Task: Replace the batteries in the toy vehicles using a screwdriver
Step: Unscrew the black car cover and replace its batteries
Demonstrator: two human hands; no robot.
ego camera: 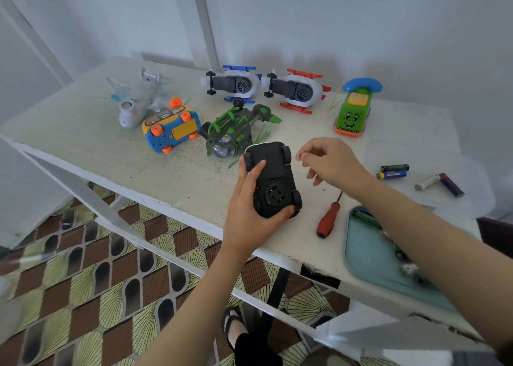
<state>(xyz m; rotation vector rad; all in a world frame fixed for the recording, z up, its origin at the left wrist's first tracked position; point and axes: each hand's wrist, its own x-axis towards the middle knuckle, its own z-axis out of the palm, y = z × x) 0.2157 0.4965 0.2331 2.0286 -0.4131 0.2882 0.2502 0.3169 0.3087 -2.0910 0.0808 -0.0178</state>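
White tabletop (83, 132), paint worn, fills most of my feed. Teal tray (369, 257) at the near right edge, partly under the right forearm; the small items (402, 257) in it are too blurred to name.

Far side, left to right:
- white plane (136, 99)
- two helicopters (233, 83), both belly-up
- green phone car (354, 113)

Nearer me, a blue-orange toy (170, 131) on its side and a green camo vehicle (238, 129).

Black toy car (273, 182) belly-up at the near middle edge. Left grip (244, 215) is grasping it: one digit across the underside, another hooked round the near end.

Right grip (330, 163) hovers just right of the car, apart from it, fingertips pinched together. I cannot tell whether anything sits between them.

Red-handled screwdriver (329, 218) lies on the tabletop between car and tray, untouched. Four loose batteries (392, 171) lie well to the right
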